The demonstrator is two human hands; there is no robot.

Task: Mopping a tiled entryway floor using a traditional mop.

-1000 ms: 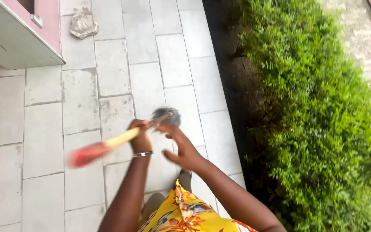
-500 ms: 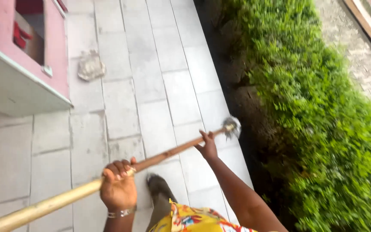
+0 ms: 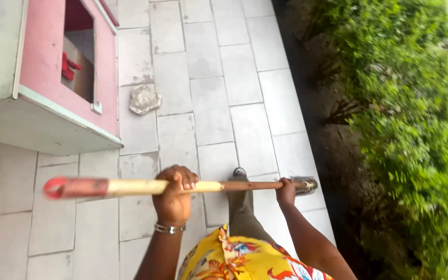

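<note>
Spanning the lower middle of the frame, a long-handled brush is gripped by the left hand and right hand, fingers clenched, its head beside the hedge, paving seemingly unswept.

Ground consisted of pale grey rectangular paving slabs, stained at several joints. A pink-walled structure with pale green trim stood at left. A dense green hedge bordered the right side. Daylight was even and diffuse.
</note>
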